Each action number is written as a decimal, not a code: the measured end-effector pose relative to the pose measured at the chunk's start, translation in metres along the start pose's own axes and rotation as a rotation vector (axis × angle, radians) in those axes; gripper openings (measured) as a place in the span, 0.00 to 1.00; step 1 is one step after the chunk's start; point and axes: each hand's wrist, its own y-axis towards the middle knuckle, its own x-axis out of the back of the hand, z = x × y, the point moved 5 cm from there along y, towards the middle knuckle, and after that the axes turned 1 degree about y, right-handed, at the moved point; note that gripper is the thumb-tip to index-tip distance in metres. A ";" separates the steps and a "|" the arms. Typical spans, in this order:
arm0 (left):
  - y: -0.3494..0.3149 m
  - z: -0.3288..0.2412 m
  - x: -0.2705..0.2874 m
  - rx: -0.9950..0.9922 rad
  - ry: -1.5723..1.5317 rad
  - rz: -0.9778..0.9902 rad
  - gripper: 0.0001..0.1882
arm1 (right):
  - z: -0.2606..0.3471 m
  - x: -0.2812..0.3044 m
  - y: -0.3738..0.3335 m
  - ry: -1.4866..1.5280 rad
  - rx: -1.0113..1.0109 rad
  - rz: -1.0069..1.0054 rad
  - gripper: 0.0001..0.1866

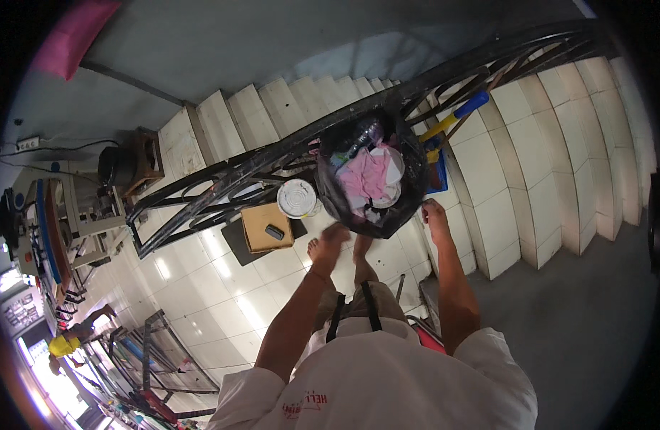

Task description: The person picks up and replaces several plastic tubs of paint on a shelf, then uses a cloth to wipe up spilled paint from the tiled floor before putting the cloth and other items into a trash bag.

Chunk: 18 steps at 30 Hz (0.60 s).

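A black plastic bag [328,188] stands open-mouthed in front of me, beside the stair railing. Inside it lie crumpled pink stuff [363,175], a dark clear plastic bottle [367,136] and some white round pieces. At the bag's near left rim is my left hand [334,240], smeared by motion, so its grip does not show. My right hand [434,213] is at the bag's right edge, its fingers curled in and seemingly pinching the plastic there.
Left of the bag, a white bucket [297,198] stands by a cardboard box [262,226] with a small dark object [275,232] on it. A black metal railing [251,159] runs along tiled stairs [519,154]. A yellow-and-blue handle [455,115] leans behind the bag. Another person [65,345] is far left.
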 end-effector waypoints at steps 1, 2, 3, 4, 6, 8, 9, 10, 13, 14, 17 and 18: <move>0.004 0.010 0.006 0.066 -0.123 0.002 0.18 | 0.007 -0.004 -0.006 0.039 -0.008 0.039 0.09; 0.006 0.022 0.018 0.134 -0.320 0.001 0.20 | -0.004 0.011 0.003 -0.113 -0.054 -0.044 0.12; 0.005 -0.010 0.011 0.226 -0.666 0.050 0.17 | -0.011 0.051 0.007 -0.233 -0.012 -0.091 0.13; -0.004 -0.019 0.010 0.298 -0.652 0.141 0.12 | -0.015 0.062 0.011 -0.345 0.029 -0.084 0.14; -0.010 -0.028 0.020 0.324 -0.628 0.094 0.12 | -0.003 0.068 0.031 -0.463 0.090 -0.085 0.15; -0.004 -0.026 0.034 0.186 -0.490 -0.041 0.13 | 0.030 0.076 0.076 -0.657 0.292 -0.164 0.21; -0.003 -0.012 0.058 0.056 -0.335 -0.181 0.17 | 0.061 0.032 0.077 -0.599 0.485 -0.055 0.25; -0.001 -0.018 0.067 -0.110 -0.074 -0.272 0.19 | 0.094 0.001 0.074 -0.538 0.679 0.032 0.30; 0.016 -0.064 0.050 -0.302 0.105 -0.348 0.23 | 0.113 -0.013 0.107 -1.116 0.850 0.036 0.34; 0.027 -0.060 0.038 -0.319 0.114 -0.290 0.24 | 0.109 -0.022 0.115 -1.203 0.705 0.179 0.27; 0.062 -0.018 0.020 -0.281 0.158 -0.129 0.21 | 0.087 -0.037 0.153 -1.096 0.547 -0.058 0.22; 0.069 -0.020 0.012 -0.194 0.134 -0.095 0.19 | 0.078 -0.020 0.156 -0.918 0.524 -0.236 0.22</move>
